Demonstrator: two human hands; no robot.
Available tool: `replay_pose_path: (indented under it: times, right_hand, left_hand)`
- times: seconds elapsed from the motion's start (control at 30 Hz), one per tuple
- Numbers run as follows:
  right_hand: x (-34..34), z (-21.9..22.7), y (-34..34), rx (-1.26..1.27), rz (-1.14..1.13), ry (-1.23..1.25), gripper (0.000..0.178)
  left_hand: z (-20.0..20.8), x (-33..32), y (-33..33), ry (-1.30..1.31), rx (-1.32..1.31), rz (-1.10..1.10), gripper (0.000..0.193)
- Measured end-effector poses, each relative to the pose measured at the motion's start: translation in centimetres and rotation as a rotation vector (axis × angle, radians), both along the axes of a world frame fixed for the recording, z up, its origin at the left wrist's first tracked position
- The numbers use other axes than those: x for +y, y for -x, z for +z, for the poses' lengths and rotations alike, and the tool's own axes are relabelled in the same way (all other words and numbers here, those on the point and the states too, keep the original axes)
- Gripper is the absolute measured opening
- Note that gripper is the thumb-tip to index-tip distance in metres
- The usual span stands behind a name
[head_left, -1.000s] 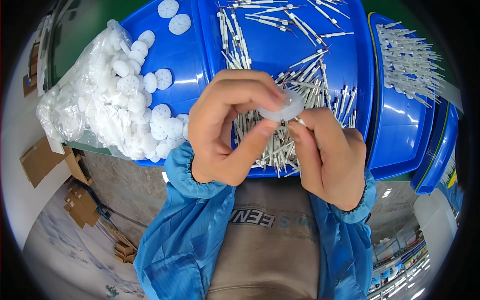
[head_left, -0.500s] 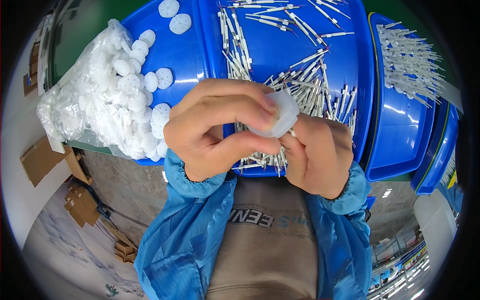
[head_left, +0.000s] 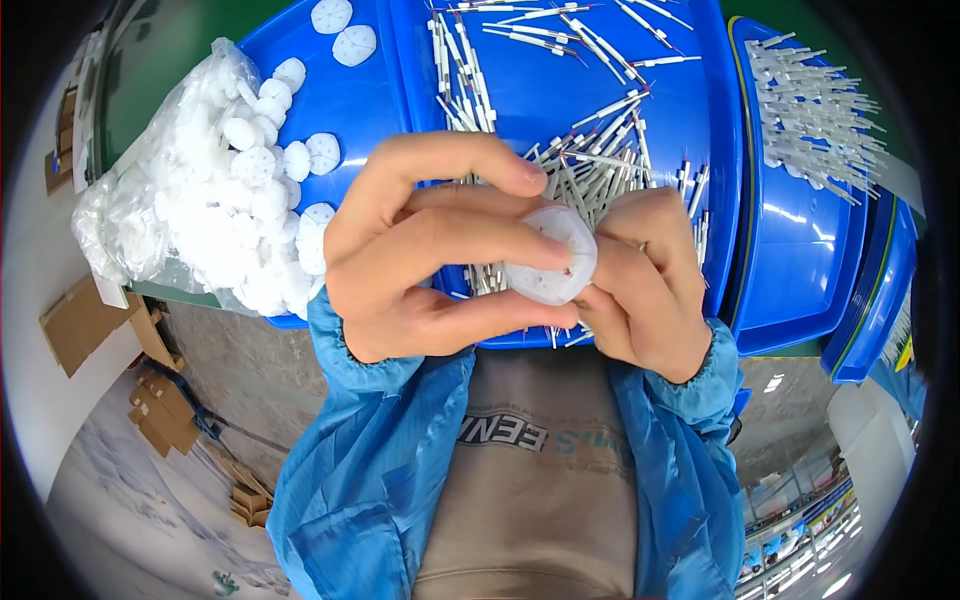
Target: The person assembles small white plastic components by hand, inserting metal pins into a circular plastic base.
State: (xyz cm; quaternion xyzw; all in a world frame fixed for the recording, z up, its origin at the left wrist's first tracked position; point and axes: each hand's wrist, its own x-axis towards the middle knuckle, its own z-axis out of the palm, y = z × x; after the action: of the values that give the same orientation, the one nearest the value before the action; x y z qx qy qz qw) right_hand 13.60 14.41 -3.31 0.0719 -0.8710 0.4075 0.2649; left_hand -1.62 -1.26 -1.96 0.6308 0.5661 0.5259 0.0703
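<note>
Between the thumb and fingers of my left hand (head_left: 425, 250) is a round white plastic disc (head_left: 548, 287), its face tilted up. One left fingertip presses on the middle of that face, beside a small reddish spot. My right hand (head_left: 650, 285) is closed at the disc's right edge, fingers bent together; whatever they pinch is hidden behind the disc. Below both hands, thin white sticks (head_left: 605, 180) with dark and reddish ends lie heaped in a blue tray (head_left: 690, 100).
On the left, more white discs (head_left: 262, 165) spill from a clear plastic bag (head_left: 125, 235) onto another blue tray (head_left: 365, 105). At right, a blue tray (head_left: 800, 285) carries a dense bundle of white sticked pieces (head_left: 815, 120). Further blue trays (head_left: 880, 290) stand beyond it.
The disc has turned so more of its face shows. My left index finger has lifted off it, while another fingertip now presses its middle. My right hand has shifted slightly.
</note>
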Motion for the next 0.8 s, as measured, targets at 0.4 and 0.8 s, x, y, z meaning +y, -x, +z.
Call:
replay_pose_path:
  times: [0.4,0.8]
  right_hand:
    - [0.2,4.1,-2.5,-0.481,-0.085,0.513,0.014]
    - [2.9,-0.2,-0.9,-0.603,-0.611,-0.341,0.013]
  left_hand:
    - [-0.9,0.4,-2.4,-0.227,0.178,0.006,0.025]
    - [-0.6,0.4,-3.9,0.062,-0.677,0.318,0.035]
